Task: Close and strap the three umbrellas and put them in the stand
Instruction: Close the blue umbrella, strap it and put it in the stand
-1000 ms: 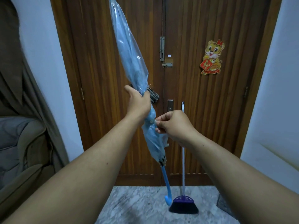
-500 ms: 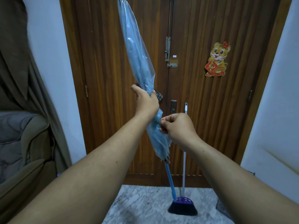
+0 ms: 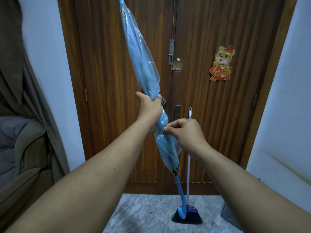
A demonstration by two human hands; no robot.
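Observation:
A folded clear-blue plastic umbrella (image 3: 141,61) is held upside down and tilted, tip up at the top, blue hooked handle (image 3: 182,212) down near the floor. My left hand (image 3: 149,108) grips the bunched canopy around its middle. Just below it, my right hand (image 3: 185,132) pinches the umbrella's strap against the canopy with thumb and fingertips. The strap itself is mostly hidden under my fingers. No stand and no other umbrella are in view.
A brown wooden double door (image 3: 202,115) with a bolt and a tiger sticker (image 3: 222,63) stands straight ahead. A broom (image 3: 189,165) leans on it, bristles on the marble floor (image 3: 143,214). A curtain and a sofa (image 3: 20,148) fill the left; white wall on the right.
The umbrella has shifted slightly so its hooked handle now hangs in front of the broom head. My right hand's fingertips have moved in tighter on the strap. My left grip holds steady.

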